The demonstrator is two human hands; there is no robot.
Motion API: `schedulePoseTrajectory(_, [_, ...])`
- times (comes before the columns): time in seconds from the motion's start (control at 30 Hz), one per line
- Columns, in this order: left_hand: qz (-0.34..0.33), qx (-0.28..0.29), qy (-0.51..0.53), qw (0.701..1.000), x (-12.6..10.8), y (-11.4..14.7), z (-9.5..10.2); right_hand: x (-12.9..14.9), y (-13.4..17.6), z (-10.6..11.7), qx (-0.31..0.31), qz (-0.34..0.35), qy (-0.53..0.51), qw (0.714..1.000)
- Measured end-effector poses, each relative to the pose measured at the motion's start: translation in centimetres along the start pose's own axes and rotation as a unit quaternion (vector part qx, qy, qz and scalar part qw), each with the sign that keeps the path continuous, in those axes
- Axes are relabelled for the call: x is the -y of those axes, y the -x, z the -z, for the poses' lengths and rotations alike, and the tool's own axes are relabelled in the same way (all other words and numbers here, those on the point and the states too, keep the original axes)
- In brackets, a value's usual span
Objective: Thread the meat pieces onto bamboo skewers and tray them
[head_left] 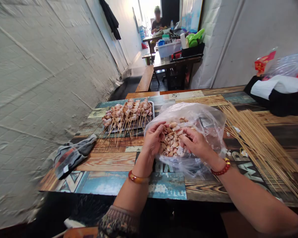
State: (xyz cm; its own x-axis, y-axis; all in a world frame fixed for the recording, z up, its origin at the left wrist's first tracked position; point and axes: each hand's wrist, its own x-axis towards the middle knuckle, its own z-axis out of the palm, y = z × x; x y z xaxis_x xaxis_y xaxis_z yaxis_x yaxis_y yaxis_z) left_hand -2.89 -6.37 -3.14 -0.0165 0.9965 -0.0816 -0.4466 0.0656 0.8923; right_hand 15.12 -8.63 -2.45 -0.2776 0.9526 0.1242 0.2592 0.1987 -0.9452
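A clear plastic bag (215, 115) lies spread open on the table, with a heap of loose garlic cloves (171, 145) inside. My left hand (154, 137) is at the heap's left edge, its fingers curled in and the thumb against them; what they hold is hidden. From the right, my right hand (197, 142) reaches over the cloves, thumb and fingers closed around what looks like a garlic clove. Behind the bag's left side, a metal tray (153, 110) carries a pile of filled skewers (129, 112), their bare stick ends pointing toward me.
Many bare wooden skewers (265, 145) lie along the table's right side. A grey cloth (75, 153) rests at the left edge. Black and white bags (280, 87) stand at the back right. Beyond are a bench (145, 79), a loaded table (178, 61) and a seated person (157, 24).
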Motion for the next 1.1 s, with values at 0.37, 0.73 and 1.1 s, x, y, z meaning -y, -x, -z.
schedulePoseTrajectory(0.37, [0.037, -0.003, 0.086, 0.996, -0.3, 0.1, -0.5, -0.8, -0.1, -0.4, 0.018, -0.005, 0.007, 1.000])
schedulePoseTrajectory(0.73, [0.020, -0.025, 0.109, 0.994, -0.2, 0.0, -0.2, -1.0, -0.1, -0.5, 0.029, 0.034, 0.050, 0.998])
schedulePoseTrajectory(1.1, [0.030, 0.037, 0.071, 0.996, 0.3, 0.2, -0.6, -1.1, -0.4, -0.5, 0.021, 0.050, 0.070, 0.996])
